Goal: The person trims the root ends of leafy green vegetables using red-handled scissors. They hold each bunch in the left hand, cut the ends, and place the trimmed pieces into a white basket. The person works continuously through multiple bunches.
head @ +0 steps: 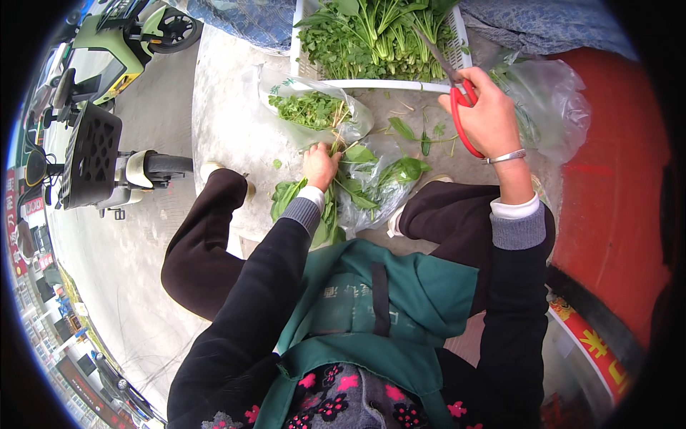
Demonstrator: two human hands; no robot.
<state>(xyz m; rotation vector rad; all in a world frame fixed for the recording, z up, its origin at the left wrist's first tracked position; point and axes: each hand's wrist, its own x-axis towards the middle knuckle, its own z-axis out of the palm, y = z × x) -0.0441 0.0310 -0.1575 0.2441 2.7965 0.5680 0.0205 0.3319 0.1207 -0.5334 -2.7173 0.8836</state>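
Note:
My right hand [490, 110] holds scissors [460, 115] by their red handles. The dark blades point up and left, over the near right corner of a white plastic crate [375, 84] filled with leafy greens and celery-like herbs [364, 45]. Lower and to the left, my left hand [320, 165] is closed around the stems of a bunch of leafy greens [328, 217], whose leaves hang towards me. Just beyond that hand lies a clear plastic bag [356, 115] with green herbs [311, 110] inside. More broad leaves [410, 168] rest on another clear bag [370, 217] between my feet.
Loose leaves and stems [423, 134] lie on the concrete ahead. To the right, a filled plastic bag [552, 110] sits beside a red surface [616, 214]. Blue patterned cloth [546, 24] flanks the crate. A green scooter [107, 59] and a bike with a black basket [91, 155] stand left.

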